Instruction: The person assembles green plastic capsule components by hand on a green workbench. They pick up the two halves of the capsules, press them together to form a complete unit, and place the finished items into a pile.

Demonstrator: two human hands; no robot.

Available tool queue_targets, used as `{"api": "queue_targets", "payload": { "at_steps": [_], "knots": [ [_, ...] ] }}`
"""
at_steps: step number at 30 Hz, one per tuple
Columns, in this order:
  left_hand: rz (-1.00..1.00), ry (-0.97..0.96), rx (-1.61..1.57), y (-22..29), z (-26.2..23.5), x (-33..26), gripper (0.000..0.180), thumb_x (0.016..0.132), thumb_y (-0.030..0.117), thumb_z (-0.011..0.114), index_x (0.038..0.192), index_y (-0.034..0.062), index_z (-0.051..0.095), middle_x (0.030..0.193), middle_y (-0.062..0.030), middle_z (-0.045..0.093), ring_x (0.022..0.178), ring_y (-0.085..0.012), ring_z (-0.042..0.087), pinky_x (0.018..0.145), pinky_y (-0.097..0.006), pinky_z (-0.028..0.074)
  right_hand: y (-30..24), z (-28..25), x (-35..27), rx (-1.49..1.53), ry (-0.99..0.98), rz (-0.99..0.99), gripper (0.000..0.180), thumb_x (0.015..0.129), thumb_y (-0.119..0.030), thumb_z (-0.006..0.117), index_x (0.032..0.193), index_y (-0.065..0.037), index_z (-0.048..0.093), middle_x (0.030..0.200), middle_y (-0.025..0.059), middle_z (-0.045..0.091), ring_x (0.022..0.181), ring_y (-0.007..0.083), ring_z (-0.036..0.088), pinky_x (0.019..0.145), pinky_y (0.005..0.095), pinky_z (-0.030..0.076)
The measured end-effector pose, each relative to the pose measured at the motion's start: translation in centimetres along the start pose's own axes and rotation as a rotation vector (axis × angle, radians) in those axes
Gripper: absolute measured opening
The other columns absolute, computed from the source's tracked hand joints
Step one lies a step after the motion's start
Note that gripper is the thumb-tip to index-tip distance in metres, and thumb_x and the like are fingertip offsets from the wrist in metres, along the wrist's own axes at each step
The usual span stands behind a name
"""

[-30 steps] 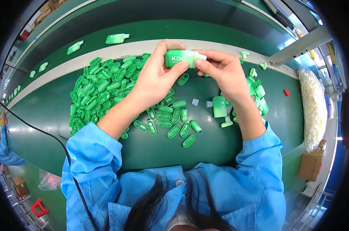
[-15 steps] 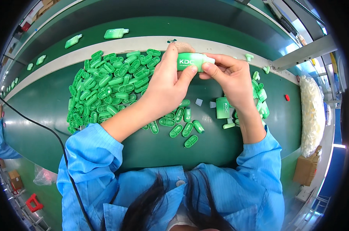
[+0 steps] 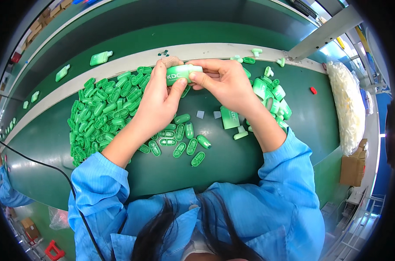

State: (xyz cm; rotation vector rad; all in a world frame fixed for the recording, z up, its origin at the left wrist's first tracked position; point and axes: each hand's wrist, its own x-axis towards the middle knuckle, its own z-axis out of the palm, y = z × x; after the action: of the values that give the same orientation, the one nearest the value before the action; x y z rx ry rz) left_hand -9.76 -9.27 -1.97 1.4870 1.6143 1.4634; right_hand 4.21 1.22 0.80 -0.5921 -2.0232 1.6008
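Observation:
A small green vape with a paler mouthpiece end is held up between both hands, above the far side of the green worktable. My left hand is closed round its body, thumb across the front; a tan textured cover sits on one fingertip. My right hand pinches the pale end. Left of the hands spreads a large heap of hollow green oval caps. Several loose caps lie nearer me. Below the right wrist are a green case, a T-shaped light-green mouthpiece and a small whitish square.
Beyond a pale ledge, a green belt carries several vapes. More green cases pile up at right, near a red piece. A bulging plastic bag stands at the right edge. A black cable crosses at left.
The whole view has shifted and turned a little. Both hands keep hold of the vape and have moved slightly left over the table; its pale end now tips up a bit.

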Motion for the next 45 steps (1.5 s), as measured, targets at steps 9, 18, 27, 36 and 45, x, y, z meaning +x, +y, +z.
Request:
{"api": "queue_targets", "payload": {
  "at_steps": [9,18,27,36,45],
  "knots": [
    [-0.185,0.033,0.449,-3.8,-5.9,12.3,0.045,0.083,0.023,0.059,0.125,0.0106,0.049,0.117,-0.0117,0.055,0.104,-0.0232,0.053,0.09,-0.034,0.042,2.8,-14.3,2.9,-1.037,0.346,0.037,0.025,0.08,-0.01,0.058,0.105,-0.005,0.061,0.1,0.0117,0.063,0.084,0.0265,0.062,0.073,0.0359,0.049],
    [0.262,0.194,0.864,-6.3,-4.4,12.0,0.036,0.08,0.014,0.06,0.115,0.0088,0.055,0.11,-0.0143,0.057,0.103,-0.0309,0.054,0.09,-0.038,0.043,5.2,-15.0,1.2,-1.053,0.261,-0.112,0.031,0.072,0.002,0.058,0.102,-0.005,0.059,0.101,0.0148,0.059,0.096,0.0341,0.057,0.083,0.0401,0.046],
    [0.146,-0.207,0.67,0.7,-0.5,1.8,0.016,0.076,0.003,0.061,0.092,0.0046,0.064,0.081,-0.0129,0.057,0.077,-0.0318,0.058,0.071,-0.039,0.047,2.3,-8.2,-2.0,-1.066,0.152,0.066,0.04,0.084,-0.037,0.06,0.105,-0.003,0.063,0.101,0.0146,0.063,0.091,0.032,0.059,0.081,0.04,0.046],
    [0.615,-0.379,0.732,-0.1,-0.8,3.1,0.024,0.074,-0.005,0.056,0.094,0.0067,0.064,0.102,-0.0087,0.059,0.096,-0.0272,0.056,0.082,-0.036,0.047,1.8,-7.1,-2.3,-1.014,0.206,0.071,0.045,0.078,-0.034,0.067,0.11,-0.003,0.061,0.101,0.0147,0.063,0.089,0.0311,0.059,0.081,0.0399,0.046],
    [0.031,-0.227,0.176,1.6,1.5,3.8,0.068,0.074,0.014,0.072,0.133,0.0031,0.04,0.11,-0.0089,0.058,0.081,-0.0119,0.054,0.073,-0.025,0.048,0.1,-4.0,-2.8,-0.851,0.078,-0.45,0.061,0.06,0.0,0.067,0.119,-0.009,0.051,0.109,0.012,0.056,0.102,0.0328,0.051,0.088,0.0394,0.044]
  ]
}}
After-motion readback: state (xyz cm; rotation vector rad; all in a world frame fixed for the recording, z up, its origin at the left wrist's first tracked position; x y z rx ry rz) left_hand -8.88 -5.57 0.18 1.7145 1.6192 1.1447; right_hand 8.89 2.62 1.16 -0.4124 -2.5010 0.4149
